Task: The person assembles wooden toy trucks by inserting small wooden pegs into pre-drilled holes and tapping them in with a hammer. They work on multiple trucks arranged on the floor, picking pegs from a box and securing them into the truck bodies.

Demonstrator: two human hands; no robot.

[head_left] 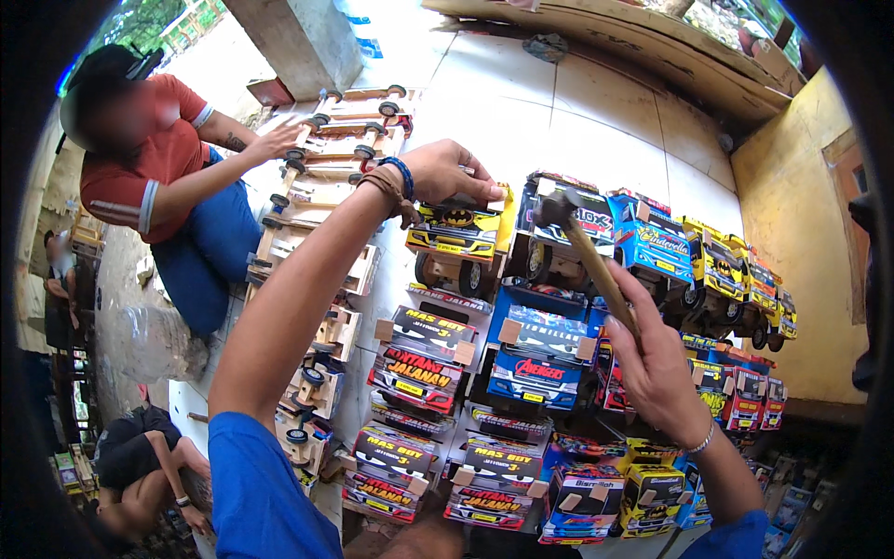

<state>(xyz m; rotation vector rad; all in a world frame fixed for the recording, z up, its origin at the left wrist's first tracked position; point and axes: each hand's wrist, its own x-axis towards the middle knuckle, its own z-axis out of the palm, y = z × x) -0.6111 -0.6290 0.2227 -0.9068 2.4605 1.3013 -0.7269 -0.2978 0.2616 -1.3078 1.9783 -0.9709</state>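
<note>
My left hand (pixel 445 174) reaches to the top corner of a yellow toy truck (pixel 453 230), thumb and fingers pinched. A small wooden block (pixel 504 194) shows at its fingertips, against the truck's edge. My right hand (pixel 656 368) is closed around the wooden handle of a hammer (pixel 601 261). The hammer's dark head is raised beside the yellow truck, in front of a black and white toy truck (pixel 573 207). Below, a blue toy truck (pixel 535 363) and a black and red toy truck (pixel 419 361) carry small wooden blocks on their fronts.
Several toy trucks stand in rows on the white tiled floor (pixel 503 102). Upturned wooden chassis with black wheels (pixel 317 191) line the left. A person in a red shirt (pixel 172 140) reaches toward them. Another person (pixel 149 456) sits lower left. A yellow wall (pixel 792 214) bounds the right.
</note>
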